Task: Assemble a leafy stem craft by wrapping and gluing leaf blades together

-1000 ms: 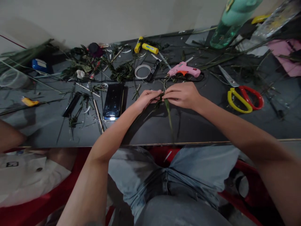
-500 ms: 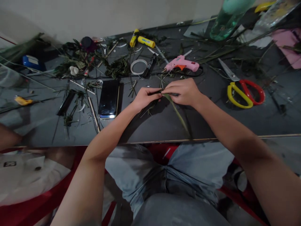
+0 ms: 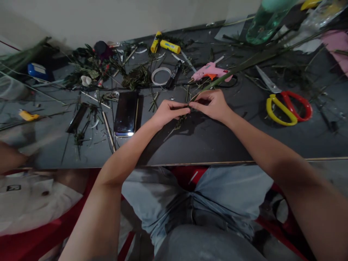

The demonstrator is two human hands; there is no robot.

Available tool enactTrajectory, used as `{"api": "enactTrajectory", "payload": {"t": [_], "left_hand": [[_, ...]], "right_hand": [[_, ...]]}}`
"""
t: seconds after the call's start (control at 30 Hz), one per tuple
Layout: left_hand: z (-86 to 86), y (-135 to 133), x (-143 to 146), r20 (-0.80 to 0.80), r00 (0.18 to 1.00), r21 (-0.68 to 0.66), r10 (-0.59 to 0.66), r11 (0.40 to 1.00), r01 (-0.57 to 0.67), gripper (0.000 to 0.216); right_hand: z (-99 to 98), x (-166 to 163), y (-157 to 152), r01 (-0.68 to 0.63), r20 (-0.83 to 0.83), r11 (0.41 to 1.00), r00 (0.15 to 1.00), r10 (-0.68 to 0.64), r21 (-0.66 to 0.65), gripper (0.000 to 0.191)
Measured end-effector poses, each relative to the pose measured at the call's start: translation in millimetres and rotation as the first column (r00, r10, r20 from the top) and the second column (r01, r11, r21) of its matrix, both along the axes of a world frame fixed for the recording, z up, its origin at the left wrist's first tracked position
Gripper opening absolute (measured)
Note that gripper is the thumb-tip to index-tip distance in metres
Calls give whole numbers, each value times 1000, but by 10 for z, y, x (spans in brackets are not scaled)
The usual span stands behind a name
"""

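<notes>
My left hand (image 3: pixel 168 113) pinches a small dark green bundle of plant bits (image 3: pixel 179 122), whose loose ends hang below the fingers. Close against it, my right hand (image 3: pixel 212 103) has thumb and forefinger closed on a long green leaf strip (image 3: pixel 239 68). That strip runs from the fingertips up and to the right, passing over the pink glue gun (image 3: pixel 210 71). The fingertips of both hands almost meet above the dark table (image 3: pixel 195 145). How the strip and the bundle join is hidden by the fingers.
Scissors (image 3: pixel 282 101) with red and yellow handles lie right of my hands. A phone (image 3: pixel 126 113) lies to the left. Behind are a tape roll (image 3: pixel 161 77), a black marker (image 3: pixel 174 74), glue sticks (image 3: pixel 170 46) and a green bottle (image 3: pixel 266 23). Another person's arm (image 3: pixel 11 156) rests at far left.
The leaf strip hung down toward the table's front edge and now points up and right. My right hand has turned slightly; my left hand keeps its pinch.
</notes>
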State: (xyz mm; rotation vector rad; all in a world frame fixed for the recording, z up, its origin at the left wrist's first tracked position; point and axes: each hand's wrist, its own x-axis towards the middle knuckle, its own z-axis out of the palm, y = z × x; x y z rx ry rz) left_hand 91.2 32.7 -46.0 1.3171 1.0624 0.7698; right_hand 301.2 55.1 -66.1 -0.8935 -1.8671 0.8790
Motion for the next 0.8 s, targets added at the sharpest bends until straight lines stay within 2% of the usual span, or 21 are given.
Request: {"api": "enactTrajectory", "payload": {"t": [0.1,0.2,0.33,0.47,0.63,0.73,0.8], "left_hand": [[-4,3,11,3,997,-8,77,997,-77,30],[15,8,22,-18,993,38,120,992,-119,29],[135,2,33,-81,992,106,99,990,-90,23],[241,0,43,-188,980,119,62,992,-40,13],[136,12,51,-197,974,136,116,987,-90,12],[78,-41,53,-264,947,282,183,954,-106,14],[99,-114,68,-371,893,444,256,893,-71,14]], "right_hand": [[12,-35,-27,6,-37,1000,999,-7,-18,41],[-4,-78,-49,27,-87,996,996,-34,-83,45],[-22,-138,-72,53,-183,982,979,-86,-180,49],[7,-170,-90,59,-205,976,973,-104,-211,49],[15,-159,-73,54,-162,975,983,-90,-214,48],[27,-174,-97,95,-157,973,979,-130,-212,50],[42,-207,-143,189,-174,952,957,-234,-239,52]]}}
